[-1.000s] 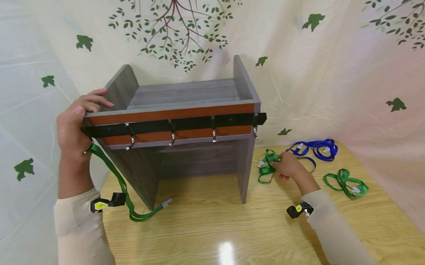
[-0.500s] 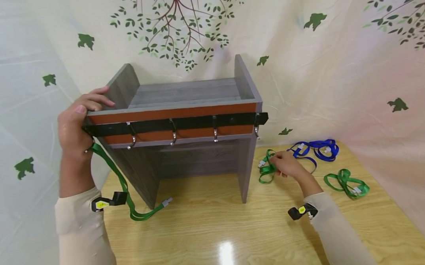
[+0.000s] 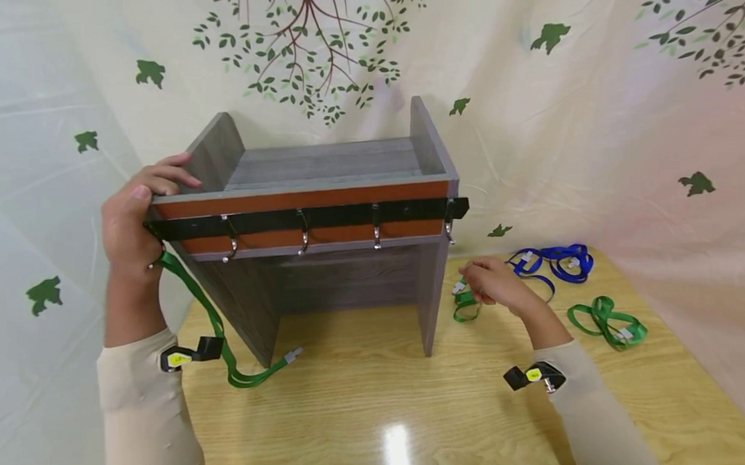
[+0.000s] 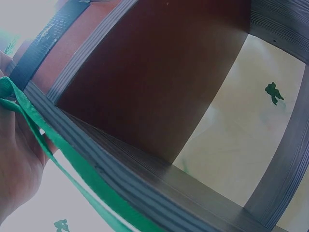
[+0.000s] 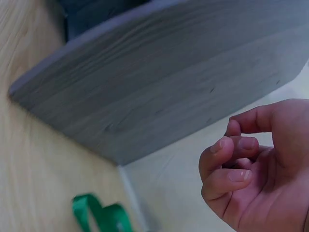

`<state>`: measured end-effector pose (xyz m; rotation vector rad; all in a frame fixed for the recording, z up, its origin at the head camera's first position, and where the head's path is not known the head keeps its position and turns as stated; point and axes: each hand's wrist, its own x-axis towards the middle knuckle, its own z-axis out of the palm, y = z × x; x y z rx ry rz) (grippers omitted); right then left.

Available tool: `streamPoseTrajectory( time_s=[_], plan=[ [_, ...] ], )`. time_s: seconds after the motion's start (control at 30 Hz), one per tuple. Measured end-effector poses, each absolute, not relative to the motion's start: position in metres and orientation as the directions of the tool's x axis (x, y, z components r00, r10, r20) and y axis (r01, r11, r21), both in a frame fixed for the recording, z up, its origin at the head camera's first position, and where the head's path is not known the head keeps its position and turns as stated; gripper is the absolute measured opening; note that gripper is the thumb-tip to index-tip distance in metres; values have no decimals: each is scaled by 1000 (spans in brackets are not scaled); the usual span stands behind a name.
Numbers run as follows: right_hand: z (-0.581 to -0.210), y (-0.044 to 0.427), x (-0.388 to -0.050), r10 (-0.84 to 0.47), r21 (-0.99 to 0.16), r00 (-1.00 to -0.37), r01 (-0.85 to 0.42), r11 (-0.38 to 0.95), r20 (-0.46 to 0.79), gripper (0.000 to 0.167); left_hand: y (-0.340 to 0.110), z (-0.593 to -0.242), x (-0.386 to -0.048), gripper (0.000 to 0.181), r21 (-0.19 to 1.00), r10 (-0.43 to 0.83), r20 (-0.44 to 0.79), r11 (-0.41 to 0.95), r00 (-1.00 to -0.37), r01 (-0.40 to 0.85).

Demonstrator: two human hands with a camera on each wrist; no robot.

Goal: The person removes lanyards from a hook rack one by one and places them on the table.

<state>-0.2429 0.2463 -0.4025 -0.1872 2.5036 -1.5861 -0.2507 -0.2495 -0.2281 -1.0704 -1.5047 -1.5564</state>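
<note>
A grey wood-grain shelf unit (image 3: 332, 161) stands on the table, with a black rail (image 3: 340, 216) of metal hooks along its orange front. My left hand (image 3: 131, 226) grips its front left corner. From beside that hand a green lanyard (image 3: 209, 309) hangs down, its clip near the tabletop. My right hand (image 3: 496, 282) hovers just right of the unit, over a second green lanyard (image 3: 466, 308) that it partly hides. Seen in the right wrist view, the right fingers (image 5: 224, 186) are curled, with nothing visible between them; a green strap (image 5: 104, 215) shows lower left, apart from them.
Blue lanyards (image 3: 567, 262) lie coiled behind the right hand. Another green lanyard (image 3: 607, 323) rests farther right on the wooden table (image 3: 367, 399). A leaf-patterned cloth (image 3: 505, 116) hangs close behind the shelf unit.
My right hand has shifted left and slightly up, covering more of the green lanyard beneath it. The left hand, the shelf unit and the hanging lanyard stay where they were.
</note>
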Motion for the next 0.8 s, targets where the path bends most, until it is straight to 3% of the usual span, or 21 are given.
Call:
streamPoseTrajectory(
  time_s=[0.4, 0.63, 0.8],
  plan=[
    [-363, 229, -219, -273, -946, -962, -82, 315, -7, 37, -250, -230, -249, 39, 413, 47, 910, -65, -411, 908],
    [-355, 223, -207, -373, -903, -921, -60, 426, -115, 39, -249, -229, -247, 38, 420, 39, 908, -80, -418, 904],
    [-354, 216, -195, -474, -815, -858, -126, 565, -196, 39, -247, -229, -245, 38, 413, 46, 911, -79, -410, 907]
  ],
)
